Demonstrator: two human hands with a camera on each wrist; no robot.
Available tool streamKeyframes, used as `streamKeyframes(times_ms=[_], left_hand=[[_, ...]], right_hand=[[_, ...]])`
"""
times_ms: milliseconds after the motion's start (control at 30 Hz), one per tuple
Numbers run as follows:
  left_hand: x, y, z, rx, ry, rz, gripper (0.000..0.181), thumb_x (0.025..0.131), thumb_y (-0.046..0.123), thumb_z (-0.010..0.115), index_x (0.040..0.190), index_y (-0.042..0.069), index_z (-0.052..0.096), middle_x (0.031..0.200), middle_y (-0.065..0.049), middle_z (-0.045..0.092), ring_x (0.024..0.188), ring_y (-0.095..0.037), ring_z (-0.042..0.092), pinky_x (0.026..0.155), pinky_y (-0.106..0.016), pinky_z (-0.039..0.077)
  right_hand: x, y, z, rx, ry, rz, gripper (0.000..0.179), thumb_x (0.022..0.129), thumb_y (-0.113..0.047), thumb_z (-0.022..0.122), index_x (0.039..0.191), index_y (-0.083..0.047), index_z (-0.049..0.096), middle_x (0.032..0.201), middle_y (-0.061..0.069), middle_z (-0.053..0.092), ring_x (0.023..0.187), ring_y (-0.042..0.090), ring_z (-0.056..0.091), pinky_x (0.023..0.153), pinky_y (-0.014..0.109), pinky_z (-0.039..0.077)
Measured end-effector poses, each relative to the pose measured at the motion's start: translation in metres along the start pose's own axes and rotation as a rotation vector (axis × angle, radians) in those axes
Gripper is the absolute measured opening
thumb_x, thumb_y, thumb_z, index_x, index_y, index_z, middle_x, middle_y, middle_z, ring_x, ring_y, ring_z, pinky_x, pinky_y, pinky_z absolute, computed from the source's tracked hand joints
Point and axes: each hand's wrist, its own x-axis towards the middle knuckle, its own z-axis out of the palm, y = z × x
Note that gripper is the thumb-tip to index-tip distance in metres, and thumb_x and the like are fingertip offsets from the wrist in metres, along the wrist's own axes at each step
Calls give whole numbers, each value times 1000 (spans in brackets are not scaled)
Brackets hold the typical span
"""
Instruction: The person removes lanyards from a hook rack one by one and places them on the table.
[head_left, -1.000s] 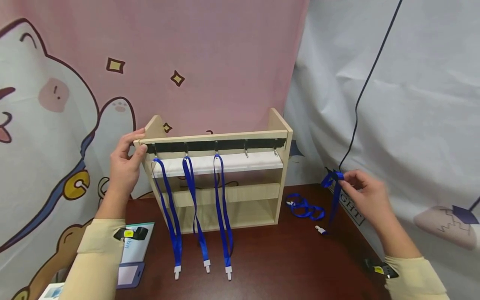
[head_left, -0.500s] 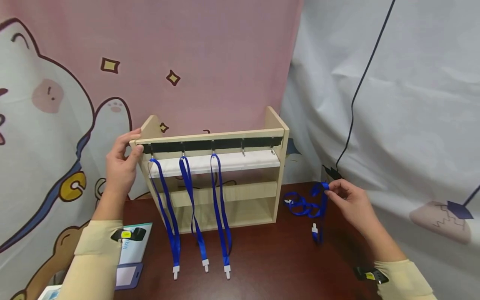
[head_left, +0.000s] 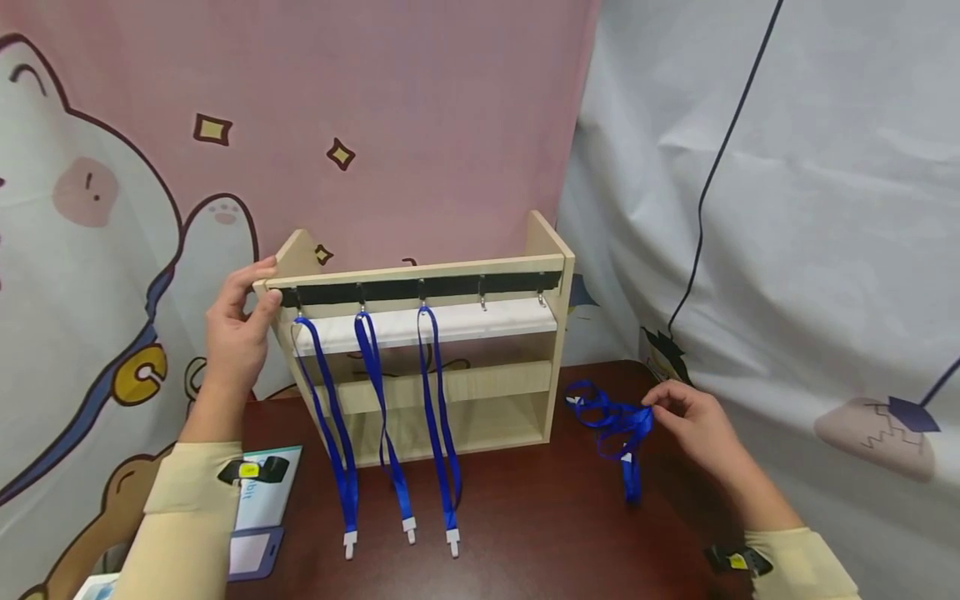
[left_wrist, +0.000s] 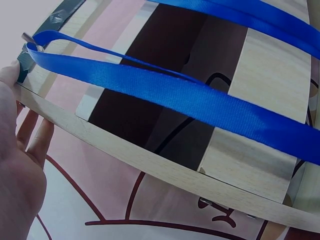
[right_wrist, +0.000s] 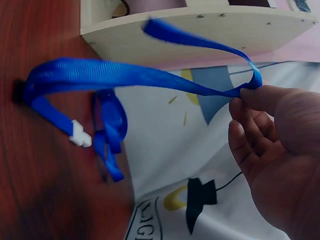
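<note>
My left hand [head_left: 242, 321] grips the upper left corner of a light wooden shelf rack [head_left: 450, 385], thumb in front and fingers behind the side panel. Between thumb and fingertips, my right hand [head_left: 693, 421] pinches a blue lanyard [right_wrist: 115, 74], low over the table to the right of the rack. Its white clip [right_wrist: 80, 135] hangs at the lower end, close to the tabletop. A second blue lanyard [right_wrist: 112, 120] lies in a loose heap beside it. Along the rack's black strip [head_left: 390, 290] are several metal hooks, and three blue lanyards [head_left: 333, 408] hang from the left ones.
A blue badge holder [head_left: 253, 554] and a white-and-teal card [head_left: 268, 483] lie on the dark red table [head_left: 517, 533] at left. Printed cloth walls [head_left: 450, 108] stand behind and at right. A black line [head_left: 701, 208] runs down the right cloth.
My right hand has moved left and down with the lanyard, whose lower part now drapes at the table by the heap. My left hand stays on the rack; the view has shifted slightly.
</note>
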Motion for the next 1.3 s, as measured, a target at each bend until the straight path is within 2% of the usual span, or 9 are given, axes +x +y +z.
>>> streamKeyframes(times_ms=[267, 567, 833, 1100, 1300], left_hand=[[0, -1, 0, -8, 0, -8, 34, 110, 6, 67, 143, -2, 67, 158, -6, 62, 144, -23, 54, 100, -23, 56], [0, 0, 0, -10, 0, -11, 34, 110, 7, 67, 143, -2, 67, 158, -7, 62, 146, -24, 53, 102, -24, 55], [-1, 0, -1, 1, -4, -9, 34, 110, 7, 67, 144, -2, 66, 159, -6, 62, 146, -23, 53, 104, -25, 55], [-2, 1, -1, 9, -2, -11, 35, 110, 7, 67, 144, -1, 66, 159, -5, 62, 146, -23, 53, 104, -25, 55], [-2, 1, 0, 8, 0, -16, 35, 110, 7, 66, 144, -1, 66, 159, -5, 61, 146, -23, 53, 104, -25, 56]], right_hand=[[-7, 21, -5, -80, -55, 21, 22, 98, 8, 76, 103, -13, 79, 106, 4, 77, 94, 2, 63, 78, 13, 47], [-14, 47, -9, -102, -109, 136, 14, 101, 3, 76, 106, -10, 79, 105, 8, 77, 83, 7, 58, 67, 24, 49], [-19, 73, -4, -123, -147, 225, 14, 101, 2, 75, 104, -11, 79, 108, 10, 78, 89, 10, 60, 72, 25, 50], [-21, 101, 9, -126, -158, 207, 20, 98, 7, 75, 101, -12, 80, 106, 6, 78, 94, 7, 62, 78, 23, 49], [-24, 109, 20, -125, -186, 232, 21, 97, 7, 75, 99, -13, 81, 105, 5, 80, 97, 13, 65, 82, 23, 49]])
